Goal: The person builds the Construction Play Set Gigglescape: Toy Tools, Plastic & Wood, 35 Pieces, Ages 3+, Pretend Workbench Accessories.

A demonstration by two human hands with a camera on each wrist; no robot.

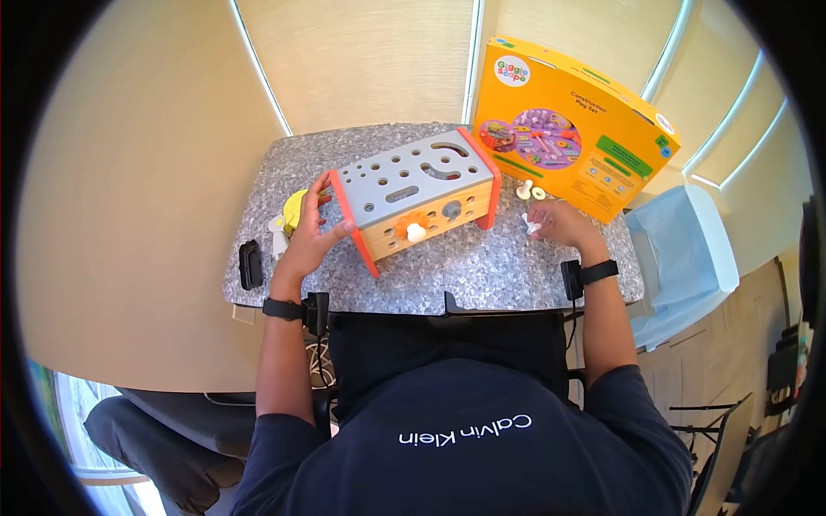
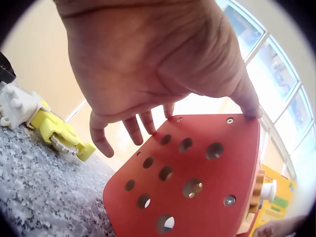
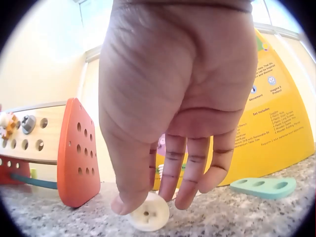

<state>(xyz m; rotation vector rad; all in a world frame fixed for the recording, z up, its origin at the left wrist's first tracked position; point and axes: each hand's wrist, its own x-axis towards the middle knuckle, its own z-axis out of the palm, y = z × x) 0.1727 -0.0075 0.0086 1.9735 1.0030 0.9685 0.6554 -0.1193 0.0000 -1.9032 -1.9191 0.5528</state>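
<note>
A toy workbench [image 1: 411, 196] with a grey top full of holes, red end panels and wooden sides stands tilted across the tabletop. My left hand [image 1: 308, 236] spans its left end panel [image 2: 182, 173], thumb tip at the near top corner and fingertips at the far one. An orange gear with a white screw [image 1: 416, 232] through it and a grey screw head [image 1: 451, 209] sit on the near side. Right of the bench, my right hand [image 1: 564, 228] pinches a white plastic screw [image 3: 149, 213] by its round head, low over the tabletop. Its shaft is mostly hidden.
Behind my right hand lie a white screw [image 1: 524, 189], a pale ring [image 1: 539, 193] and a mint strip with holes [image 3: 264, 187]. The yellow play set box [image 1: 572, 129] leans at the back right. On the left are a yellow-and-white toy drill [image 2: 52, 129] and a black item [image 1: 250, 265].
</note>
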